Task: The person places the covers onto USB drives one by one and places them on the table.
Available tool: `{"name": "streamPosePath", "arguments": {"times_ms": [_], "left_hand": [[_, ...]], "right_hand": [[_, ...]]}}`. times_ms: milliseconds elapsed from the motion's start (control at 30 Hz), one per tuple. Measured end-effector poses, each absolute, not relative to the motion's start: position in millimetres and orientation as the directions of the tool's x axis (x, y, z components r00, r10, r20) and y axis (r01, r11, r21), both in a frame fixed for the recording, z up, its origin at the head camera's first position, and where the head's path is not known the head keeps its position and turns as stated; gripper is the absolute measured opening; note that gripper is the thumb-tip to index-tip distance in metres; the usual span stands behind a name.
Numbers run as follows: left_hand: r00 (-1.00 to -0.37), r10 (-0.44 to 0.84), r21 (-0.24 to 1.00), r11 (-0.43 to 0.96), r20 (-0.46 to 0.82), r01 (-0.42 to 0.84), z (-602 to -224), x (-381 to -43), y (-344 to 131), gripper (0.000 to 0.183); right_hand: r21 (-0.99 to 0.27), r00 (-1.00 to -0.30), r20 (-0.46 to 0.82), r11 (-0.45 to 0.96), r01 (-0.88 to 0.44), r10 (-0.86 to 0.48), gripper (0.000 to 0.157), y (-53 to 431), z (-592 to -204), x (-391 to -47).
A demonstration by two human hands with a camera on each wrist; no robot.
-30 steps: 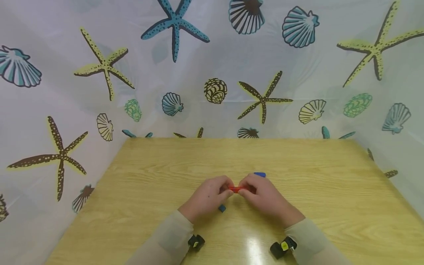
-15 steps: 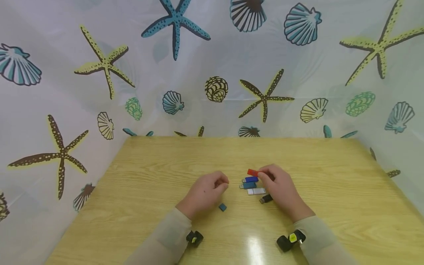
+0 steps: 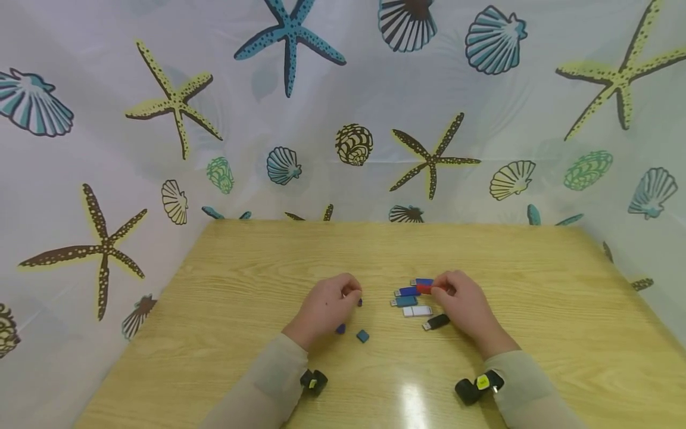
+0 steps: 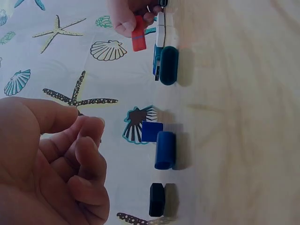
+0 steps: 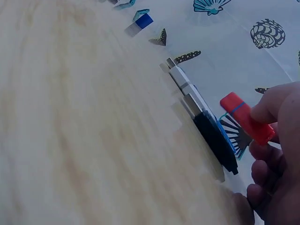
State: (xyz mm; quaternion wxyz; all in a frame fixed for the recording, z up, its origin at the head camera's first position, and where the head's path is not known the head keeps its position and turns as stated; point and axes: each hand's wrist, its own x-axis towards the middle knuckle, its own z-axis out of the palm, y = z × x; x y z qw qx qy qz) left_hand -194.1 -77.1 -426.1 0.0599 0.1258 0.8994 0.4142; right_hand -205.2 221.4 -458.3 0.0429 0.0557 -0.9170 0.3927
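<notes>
My right hand (image 3: 463,298) pinches a red USB stick (image 5: 243,115) between thumb and fingers. It is held close over the sticks on the table, overlapping the farthest blue USB stick (image 3: 420,282) in the head view. Below lie another blue USB stick (image 3: 406,292), a teal one (image 3: 405,301), a white one (image 3: 417,311) and a black one (image 3: 436,322) in a rough column. My left hand (image 3: 328,307) hovers to the left, fingers loosely curled, with nothing visible in its grasp. Around it are small caps: a blue cap (image 3: 340,329), a teal cap (image 3: 362,336) and one partly hidden at its fingertips.
The wooden table (image 3: 257,256) extends to all sides of the hands. A white curtain (image 3: 311,119) printed with starfish and shells borders it at the back and both sides.
Both hands were at the red USB stick; the left has let go and drawn slightly left. The right has carried the stick right, revealing the other sticks and more caps.
</notes>
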Motion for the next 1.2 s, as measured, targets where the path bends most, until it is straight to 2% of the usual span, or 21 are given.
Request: {"name": "streamPosePath", "arguments": {"times_ms": [200,333,500,800,1033,1200], "left_hand": [[-0.977,0.214,0.748,0.651,-0.022,0.126,-428,-197,-79,0.015],[-0.972,0.232,0.733,0.667,-0.028,0.138,-430,-198,-81,0.013],[-0.966,0.256,0.699,0.697,-0.037,0.158,-431,-197,-81,0.011],[-0.961,0.272,0.676,0.717,-0.047,0.170,-434,-200,-78,0.013],[-0.957,0.278,0.686,0.712,-0.081,0.149,-438,-201,-74,0.025],[-0.946,0.315,0.623,0.756,-0.078,0.201,-441,-203,-71,0.030]], "right_hand": [[-0.602,-0.982,0.113,0.776,-0.191,-0.154,0.010,221,-464,-209],[-0.513,-0.972,0.135,0.825,-0.237,-0.195,0.011,220,-467,-211],[-0.470,-0.971,0.137,0.849,-0.239,-0.197,0.010,218,-466,-211],[-0.479,-0.971,0.125,0.845,-0.237,-0.202,0.012,218,-466,-212],[-0.527,-0.971,0.122,0.816,-0.238,-0.205,0.016,219,-467,-210],[-0.555,-0.973,0.123,0.799,-0.231,-0.195,0.017,220,-467,-211]]}}
